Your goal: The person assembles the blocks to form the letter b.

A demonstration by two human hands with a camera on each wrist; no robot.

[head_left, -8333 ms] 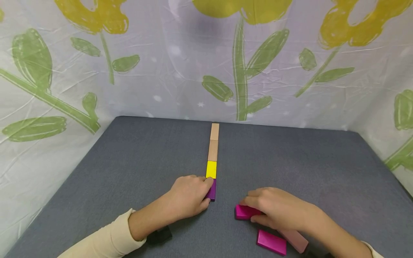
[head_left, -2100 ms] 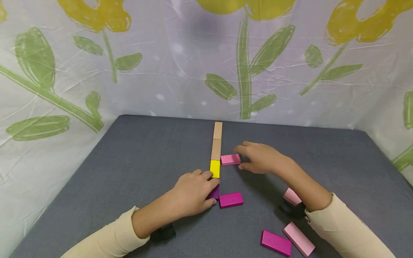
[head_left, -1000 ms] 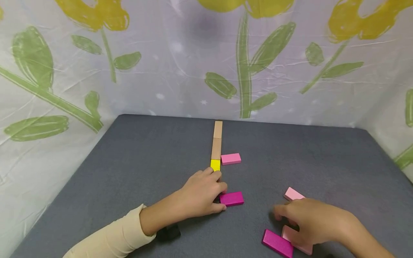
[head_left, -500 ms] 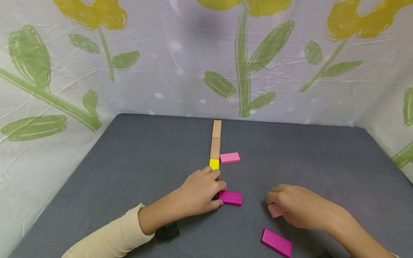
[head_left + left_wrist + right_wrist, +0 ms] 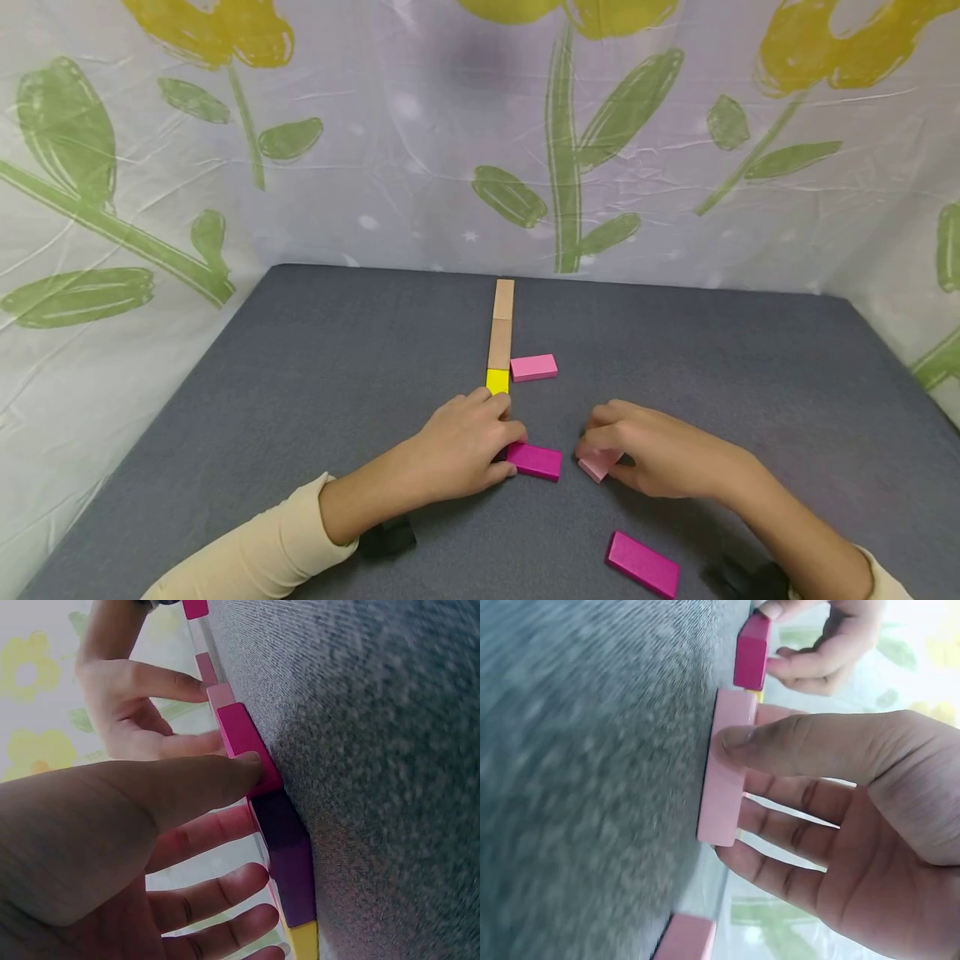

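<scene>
My left hand (image 5: 465,442) pinches the left end of a magenta block (image 5: 536,461) between thumb and index finger, right beside the row's near end. That row runs away from me: a purple block (image 5: 294,889), a yellow block (image 5: 497,381), then two wooden blocks (image 5: 500,343). The left hand hides the purple block in the head view. My right hand (image 5: 656,450) holds a light pink block (image 5: 727,772), thumb on its near face and fingers behind, a short gap right of the magenta one. A pink block (image 5: 534,367) lies against the row's right side, farther back.
A second magenta block (image 5: 643,565) lies on the grey table (image 5: 337,350) near the front. Another light pink block (image 5: 684,937) shows in the right wrist view, hidden in the head view. A flowered curtain (image 5: 420,150) stands behind the table.
My right hand released the pink block by the row, picked up a light pink block and carried it left. My left hand shifted from the purple block onto the magenta one, which turned slightly.
</scene>
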